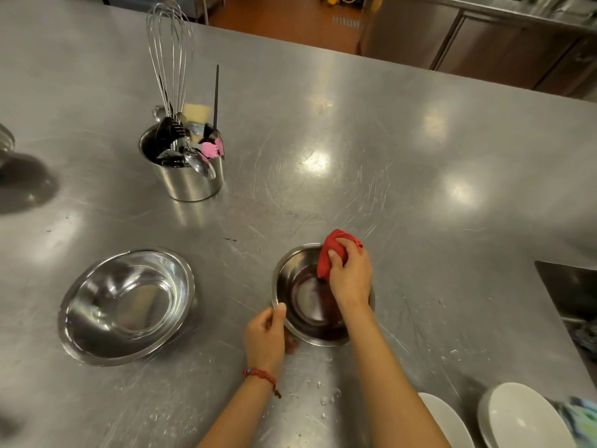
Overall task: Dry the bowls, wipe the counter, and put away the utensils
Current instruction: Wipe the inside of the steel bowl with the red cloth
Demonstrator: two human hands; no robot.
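A small steel bowl stands upright on the steel counter. My left hand grips its near-left rim. My right hand presses a bunched red cloth against the bowl's far-right inner wall. A larger steel bowl sits empty to the left, apart from both hands. Farther back on the left, a steel utensil pot holds a whisk, spoons and a pink brush.
White plates lie at the counter's near right edge. Water drops dot the counter near my arms. A dark recess opens at the right. A blurred dark object sits at the far left.
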